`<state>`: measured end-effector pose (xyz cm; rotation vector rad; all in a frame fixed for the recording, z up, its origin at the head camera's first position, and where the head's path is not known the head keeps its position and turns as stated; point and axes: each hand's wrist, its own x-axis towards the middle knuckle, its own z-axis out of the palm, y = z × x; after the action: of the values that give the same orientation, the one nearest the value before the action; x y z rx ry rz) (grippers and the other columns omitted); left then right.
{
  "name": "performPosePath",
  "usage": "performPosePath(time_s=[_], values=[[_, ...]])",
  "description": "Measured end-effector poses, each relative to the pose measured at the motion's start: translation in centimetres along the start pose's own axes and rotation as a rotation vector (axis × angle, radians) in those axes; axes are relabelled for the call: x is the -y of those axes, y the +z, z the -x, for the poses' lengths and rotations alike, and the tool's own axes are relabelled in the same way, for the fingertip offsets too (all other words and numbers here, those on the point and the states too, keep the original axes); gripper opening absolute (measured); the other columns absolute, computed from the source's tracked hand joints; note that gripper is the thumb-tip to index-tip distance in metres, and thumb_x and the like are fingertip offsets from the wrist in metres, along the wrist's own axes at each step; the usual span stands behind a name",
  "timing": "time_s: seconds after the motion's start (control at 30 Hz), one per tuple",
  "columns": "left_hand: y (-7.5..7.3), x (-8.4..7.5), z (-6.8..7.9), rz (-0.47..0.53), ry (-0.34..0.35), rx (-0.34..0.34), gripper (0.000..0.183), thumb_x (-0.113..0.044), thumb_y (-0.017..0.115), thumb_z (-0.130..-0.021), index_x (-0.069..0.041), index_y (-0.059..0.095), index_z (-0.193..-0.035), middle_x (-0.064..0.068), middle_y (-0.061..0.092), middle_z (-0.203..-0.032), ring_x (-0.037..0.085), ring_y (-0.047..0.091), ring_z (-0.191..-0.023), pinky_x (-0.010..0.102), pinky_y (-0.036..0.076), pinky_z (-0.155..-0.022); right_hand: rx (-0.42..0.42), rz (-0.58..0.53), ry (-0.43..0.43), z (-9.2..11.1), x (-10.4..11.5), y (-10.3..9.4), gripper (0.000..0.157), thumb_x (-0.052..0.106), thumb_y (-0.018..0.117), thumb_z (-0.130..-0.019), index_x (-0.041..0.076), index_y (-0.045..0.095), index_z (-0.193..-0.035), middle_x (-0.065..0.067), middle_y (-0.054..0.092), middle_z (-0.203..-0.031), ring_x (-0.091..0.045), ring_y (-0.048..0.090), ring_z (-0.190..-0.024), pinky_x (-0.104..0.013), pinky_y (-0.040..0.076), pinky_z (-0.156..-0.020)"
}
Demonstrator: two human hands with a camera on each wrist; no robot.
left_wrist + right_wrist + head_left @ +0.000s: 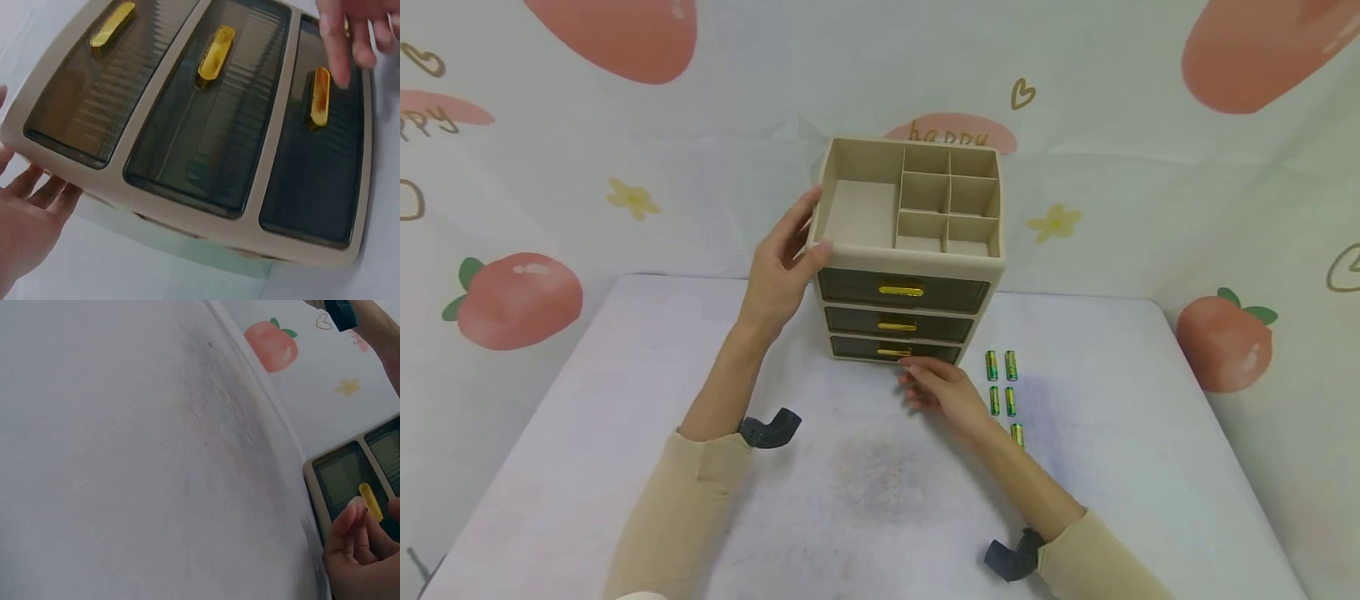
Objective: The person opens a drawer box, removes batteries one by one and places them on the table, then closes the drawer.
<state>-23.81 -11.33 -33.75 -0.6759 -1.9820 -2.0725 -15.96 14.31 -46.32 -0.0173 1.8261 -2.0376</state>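
Note:
A beige desktop drawer organizer (917, 262) stands upright at the back of the table, with three dark see-through drawers and gold handles. All three drawers are closed in the head view. My left hand (781, 271) holds its upper left corner, thumb at the front rim and fingers along the side. Close to the bottom drawer's gold handle (320, 97) is my right hand (946, 392), its index finger reaching to the handle's edge. Whether that fingertip touches the handle, I cannot tell. In the right wrist view the right hand (365, 550) partly covers the drawer front.
Several green batteries (1011, 402) lie in two columns on the white table (880, 533), right of the organizer; the right forearm passes close by them. Open compartments (925, 193) divide the organizer's top. A fruit-patterned backdrop (730, 208) hangs right behind it.

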Motion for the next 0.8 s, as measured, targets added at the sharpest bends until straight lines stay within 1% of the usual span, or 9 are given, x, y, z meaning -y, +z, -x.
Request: performPosePath(time_s=[0.13,0.2,0.33,0.47,0.6,0.7,0.8], values=[[-0.5,0.1,0.5,-0.060,0.002,0.010,0.063,-0.008,0.062,-0.095,-0.016,0.039,-0.153,0.003,0.042,-0.153,0.022,0.042,-0.139,0.038,0.042,-0.107,0.011,0.029,-0.008,0.7,0.4,-0.9,0.040,0.024,0.055,-0.103,-0.001,0.057,-0.135,-0.024,0.062,-0.116,-0.022,0.062,-0.090,-0.030,0.055,-0.076],[-0.8,0.1,0.7,-0.090,-0.009,0.014,0.064,-0.008,0.063,-0.095,-0.017,0.038,-0.154,0.004,0.042,-0.152,0.023,0.043,-0.138,0.039,0.041,-0.108,0.007,0.042,-0.009,1.0,0.7,-1.4,0.040,0.026,0.056,-0.103,0.001,0.058,-0.135,-0.024,0.062,-0.116,-0.024,0.061,-0.091,-0.031,0.055,-0.077],[-1.2,0.2,1.3,-0.124,-0.040,0.021,0.067,-0.007,0.064,-0.095,-0.015,0.035,-0.155,0.007,0.040,-0.153,0.024,0.041,-0.139,0.041,0.040,-0.109,-0.025,0.079,-0.005,1.7,1.4,-2.4,0.039,0.028,0.058,-0.102,0.004,0.060,-0.133,-0.021,0.062,-0.116,-0.030,0.061,-0.094,-0.031,0.055,-0.079],[-1.6,0.3,1.8,-0.156,-0.049,0.023,0.067,-0.007,0.064,-0.095,-0.016,0.036,-0.155,0.004,0.041,-0.152,0.022,0.042,-0.138,0.041,0.040,-0.109,-0.053,0.136,-0.012,2.5,2.1,-3.6,0.039,0.031,0.059,-0.101,0.007,0.062,-0.132,-0.018,0.063,-0.116,-0.039,0.059,-0.101,-0.032,0.055,-0.081],[-1.9,0.5,2.3,-0.192,-0.042,0.035,0.067,-0.005,0.065,-0.095,-0.017,0.036,-0.154,0.003,0.043,-0.152,0.023,0.044,-0.137,0.044,0.040,-0.108,-0.061,0.212,-0.047,3.3,2.6,-4.9,0.042,0.034,0.056,-0.102,0.006,0.060,-0.133,-0.022,0.062,-0.118,-0.045,0.057,-0.103,-0.032,0.055,-0.082],[-2.2,0.6,2.7,-0.234,-0.049,0.044,0.069,-0.003,0.065,-0.094,-0.017,0.036,-0.154,0.002,0.043,-0.153,0.024,0.044,-0.137,0.045,0.041,-0.108,-0.078,0.273,-0.066,4.0,3.0,-5.8,0.045,0.036,0.054,-0.103,0.004,0.058,-0.135,-0.025,0.060,-0.119,-0.044,0.057,-0.102,-0.032,0.055,-0.082],[-2.4,0.9,3.1,-0.274,-0.059,0.048,0.071,0.001,0.066,-0.092,-0.013,0.034,-0.155,0.006,0.042,-0.154,0.027,0.044,-0.138,0.047,0.041,-0.107,-0.110,0.329,-0.073,4.7,3.4,-6.6,0.046,0.037,0.054,-0.103,0.003,0.057,-0.135,-0.025,0.061,-0.121,-0.041,0.059,-0.102,-0.034,0.056,-0.083]])
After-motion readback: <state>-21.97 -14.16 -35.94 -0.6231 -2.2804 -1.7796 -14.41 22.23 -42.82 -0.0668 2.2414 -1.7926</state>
